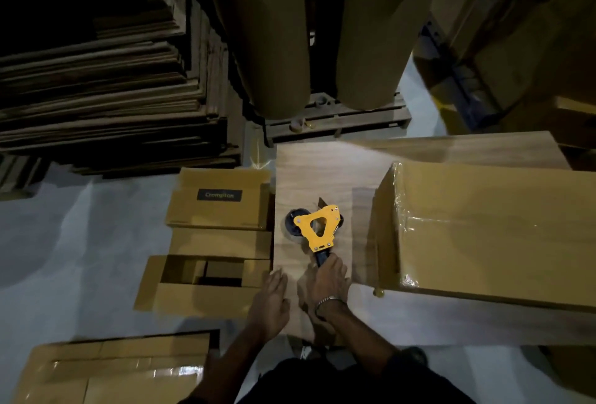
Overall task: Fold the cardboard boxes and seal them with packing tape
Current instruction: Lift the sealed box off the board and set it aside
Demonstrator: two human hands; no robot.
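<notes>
A yellow tape dispenser (317,226) with a dark roll lies on a flat light-brown cardboard sheet (309,174) in the middle of the view. My right hand (327,281) grips its dark handle from below. My left hand (269,298) rests flat, fingers straight, on the sheet's near left edge. A taped, closed cardboard box (493,229) lies to the right, glossy tape running along its top and end. A small open-flapped box (206,284) sits just left of my left hand.
Small brown boxes (219,200), one with a dark label, stand left of the sheet. Another taped box (113,371) fills the bottom left. A tall stack of flat cartons (103,90) rises at the back left; big cardboard rolls (274,32) stand on a pallet behind.
</notes>
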